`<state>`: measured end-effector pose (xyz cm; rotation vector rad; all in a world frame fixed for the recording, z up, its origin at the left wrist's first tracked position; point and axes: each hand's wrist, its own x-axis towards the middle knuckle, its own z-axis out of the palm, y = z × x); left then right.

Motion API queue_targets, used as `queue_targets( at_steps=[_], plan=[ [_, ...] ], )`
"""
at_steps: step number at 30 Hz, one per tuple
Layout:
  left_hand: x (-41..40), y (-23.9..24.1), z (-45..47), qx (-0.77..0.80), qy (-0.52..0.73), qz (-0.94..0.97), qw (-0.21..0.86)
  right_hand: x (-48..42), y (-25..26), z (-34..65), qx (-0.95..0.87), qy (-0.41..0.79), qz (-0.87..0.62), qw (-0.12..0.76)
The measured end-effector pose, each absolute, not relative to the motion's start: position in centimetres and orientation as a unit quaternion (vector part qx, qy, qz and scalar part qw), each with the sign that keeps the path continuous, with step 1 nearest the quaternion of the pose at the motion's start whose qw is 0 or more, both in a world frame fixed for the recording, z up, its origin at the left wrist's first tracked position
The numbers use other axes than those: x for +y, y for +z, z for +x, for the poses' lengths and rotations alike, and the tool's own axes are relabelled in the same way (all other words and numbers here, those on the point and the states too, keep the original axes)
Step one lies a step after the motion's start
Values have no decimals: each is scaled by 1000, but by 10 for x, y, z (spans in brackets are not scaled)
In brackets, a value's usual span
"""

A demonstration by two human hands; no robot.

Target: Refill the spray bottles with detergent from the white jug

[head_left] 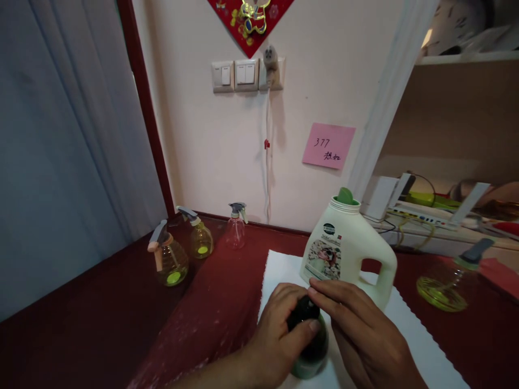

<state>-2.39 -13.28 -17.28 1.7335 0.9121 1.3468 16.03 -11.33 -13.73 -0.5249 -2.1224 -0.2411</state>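
A dark green bottle (310, 368) with a black top stands low in the head view on white paper (279, 270). My left hand (279, 337) is wrapped round its upper part, the thumb across the near side. From the right, my right hand (360, 329) reaches over with its fingers pressed together, the tips at the black top; its thumb is hidden. Just behind both hands is a pale green jug (348, 237) with a handle and a floral label. A green piece (345, 195) shows in the jug's mouth.
Three spray bottles stand at left: one with an orange trigger (172, 259), one yellowish (200, 237), one pink (235, 232). Another spray bottle (446, 286) is at right on the red tabletop (219, 292). A plugged cord (267, 162) hangs behind. White router (430, 213) is right.
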Motion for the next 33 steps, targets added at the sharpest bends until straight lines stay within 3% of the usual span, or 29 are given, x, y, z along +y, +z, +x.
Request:
queue_targets(
  at_steps=[9, 17, 24, 33],
  plan=[
    [-130, -172, -11, 457, 542, 569, 417, -117, -130, 158, -857, -92, -205, 465],
    [-133, -171, -22, 352, 521, 681, 374, -117, -132, 156, -852, -101, -207, 471],
    [-133, -169, -15, 445, 531, 598, 404, -116, -133, 155, -851, -97, -210, 471],
    [-132, -173, -16, 412, 537, 617, 401, -116, -131, 155, -855, -101, -200, 468]
  ],
)
